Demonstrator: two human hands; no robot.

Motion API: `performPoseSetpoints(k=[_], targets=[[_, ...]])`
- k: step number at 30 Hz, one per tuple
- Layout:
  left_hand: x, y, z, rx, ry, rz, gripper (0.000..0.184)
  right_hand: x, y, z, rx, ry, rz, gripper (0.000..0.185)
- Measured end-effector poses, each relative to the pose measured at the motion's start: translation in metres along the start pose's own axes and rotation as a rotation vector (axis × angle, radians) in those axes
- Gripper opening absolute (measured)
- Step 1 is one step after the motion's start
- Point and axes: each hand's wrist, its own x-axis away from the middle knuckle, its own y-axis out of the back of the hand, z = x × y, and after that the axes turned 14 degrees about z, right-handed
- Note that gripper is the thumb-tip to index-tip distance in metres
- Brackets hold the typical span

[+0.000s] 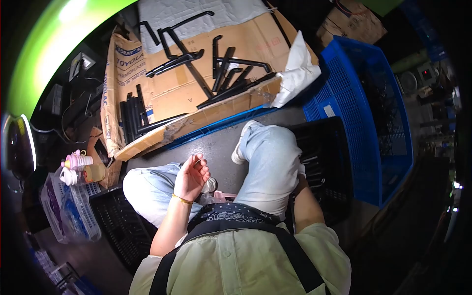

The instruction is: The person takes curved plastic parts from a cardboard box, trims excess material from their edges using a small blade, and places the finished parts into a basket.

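My left hand [194, 177] is raised over my left thigh, palm turned up and fingers loosely curled. Nothing shows in it, and a gold-coloured bangle circles the wrist. My right hand [301, 173] reaches down beside my right knee at the edge of a black crate [339, 147]; the leg and shadow hide most of its fingers. Long dark pieces [314, 169] lie in that crate. Ahead of me, bent black bars [182, 59] lie scattered on a cardboard sheet [172, 93]. More straight black bars [130, 118] are bunched at its left.
A tall blue plastic crate [351, 88] stands at the right. To the left are a black crate [110, 221], a pale basket [91, 221] with bags, and a pink-topped bottle [78, 160]. White cloth [297, 73] hangs over the cardboard's right corner.
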Motion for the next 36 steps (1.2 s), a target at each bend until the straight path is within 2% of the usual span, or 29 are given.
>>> performPoseSetpoints(k=[1,3,5,6,9,11,13,14,15,17,19,21,23,24,27,28,31,32,36], targets=[[0.0,0.001,-0.003,-0.001,-0.01,0.002,0.028,0.007,0.004,0.004,0.005,-0.033,-0.016,0.088],[-0.003,0.009,-0.012,-0.081,-0.04,-0.002,0.028,-0.022,-0.001,-0.031,0.105,0.149,0.049,0.088],[-0.013,0.016,-0.027,-0.204,-0.074,0.009,0.028,0.049,0.019,0.007,-0.084,-0.147,-0.055,0.08],[-0.018,0.001,-0.043,-0.318,-0.097,-0.025,0.028,0.094,0.038,0.031,-0.227,0.021,-0.09,0.073],[-0.053,-0.015,-0.088,-0.677,-0.26,-0.068,0.029,0.06,0.077,0.041,-1.039,0.706,-0.304,0.05],[-0.092,-0.015,-0.117,-0.987,-0.232,-0.076,0.03,0.232,0.12,0.165,-0.757,0.559,-0.238,0.034],[-0.151,0.002,-0.133,-1.148,-0.136,-0.164,0.028,0.311,0.115,0.246,-1.017,0.833,-0.17,0.021],[-0.179,0.015,-0.138,-1.26,-0.095,-0.188,0.029,0.335,0.107,0.269,-0.983,0.912,-0.058,0.019],[-0.207,0.028,-0.14,-1.371,-0.052,-0.215,0.031,0.348,0.095,0.288,-0.945,0.988,0.054,0.018],[-0.256,0.052,-0.139,-1.546,0.128,-0.344,0.039,0.358,0.057,0.313,-0.897,1.008,0.378,0.018],[-0.286,0.057,-0.128,-1.53,0.147,-0.519,0.06,0.357,0.021,0.327,-0.749,0.996,0.543,0.016],[-0.331,0.097,-0.114,-1.804,0.242,-0.667,0.069,0.341,-0.011,0.331,-0.639,0.931,0.606,0.016],[-0.32,0.053,-0.11,-1.75,0.341,-0.686,0.07,0.345,-0.016,0.334,-0.452,0.977,0.549,0.017],[-0.322,0.043,-0.109,-1.739,0.388,-0.736,0.067,0.337,-0.021,0.331,-0.39,1.073,0.483,0.017],[-0.33,0.061,-0.117,-1.615,0.36,-0.617,0.062,0.326,-0.019,0.328,-0.411,1.056,0.534,0.016],[-0.337,0.068,-0.12,-1.573,0.402,-0.622,0.06,0.338,-0.01,0.332,-0.494,0.949,0.628,0.016],[-0.336,0.077,-0.113,-1.644,0.287,-0.794,0.061,0.34,-0.009,0.331,-0.506,0.956,0.633,0.016],[-0.333,0.087,-0.11,-1.737,0.189,-0.788,0.053,0.344,-0.006,0.332,-0.507,0.963,0.638,0.015],[-0.268,0.014,-0.14,-1.675,-0.275,-0.475,0.037,0.345,-0.008,0.323,-0.533,0.982,0.704,0.017]])
